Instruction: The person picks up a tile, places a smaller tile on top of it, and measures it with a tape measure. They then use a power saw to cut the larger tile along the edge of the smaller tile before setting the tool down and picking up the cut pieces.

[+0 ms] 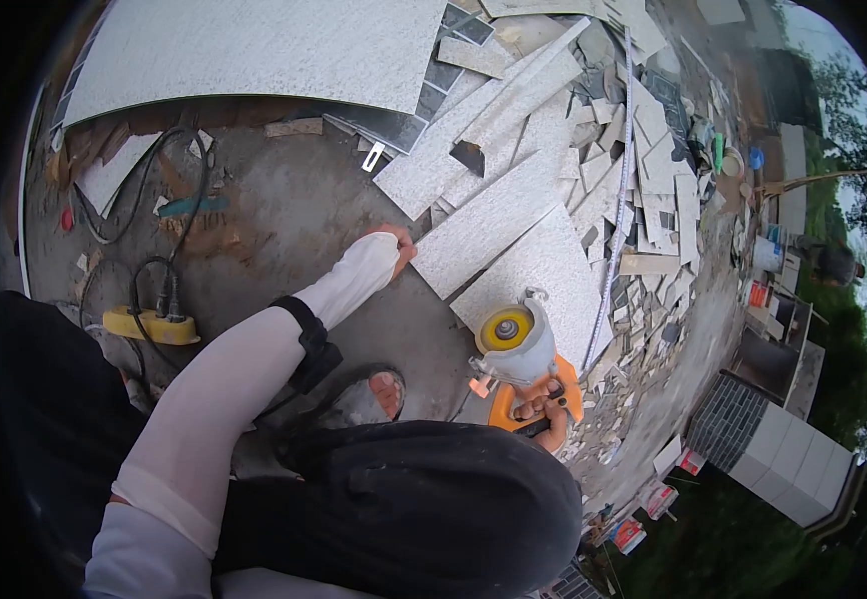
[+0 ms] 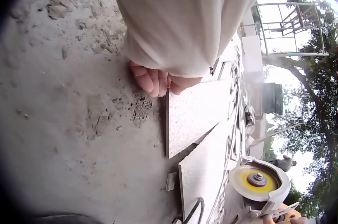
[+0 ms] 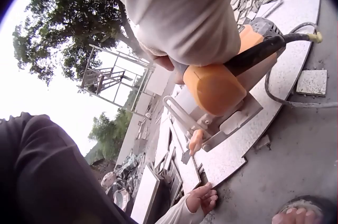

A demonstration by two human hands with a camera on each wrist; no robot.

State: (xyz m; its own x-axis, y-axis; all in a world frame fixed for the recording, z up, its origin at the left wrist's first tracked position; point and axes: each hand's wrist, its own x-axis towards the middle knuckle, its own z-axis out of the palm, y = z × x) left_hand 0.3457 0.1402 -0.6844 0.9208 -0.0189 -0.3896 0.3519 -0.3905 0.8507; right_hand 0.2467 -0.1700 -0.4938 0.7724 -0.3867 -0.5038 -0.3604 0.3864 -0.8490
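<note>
At the near edge of a long pale tile (image 1: pixel 488 225), my left hand (image 1: pixel 393 248) pinches a corner. Its fingers (image 2: pixel 150 78) lie curled beside that edge in the left wrist view, thumb against the tile (image 2: pixel 193 110). My right hand (image 1: pixel 551 421) grips the orange handle of a handheld cutter (image 1: pixel 518 344), which has a yellow-centred disc. The cutter is over the pale tiles, its disc facing my left hand. From the right wrist, the orange cutter body (image 3: pixel 214 86) hides most of the right hand, while the left hand (image 3: pixel 202 198) shows at the tile's corner.
Broken tile strips (image 1: pixel 603 150) are heaped beyond the hands. A large pale board (image 1: pixel 254 50) lies at upper left. On the ground are a yellow power socket (image 1: pixel 154 326) and black cables. My foot (image 1: pixel 385 394) is near the tiles. A person (image 1: pixel 838 265) is in the distance.
</note>
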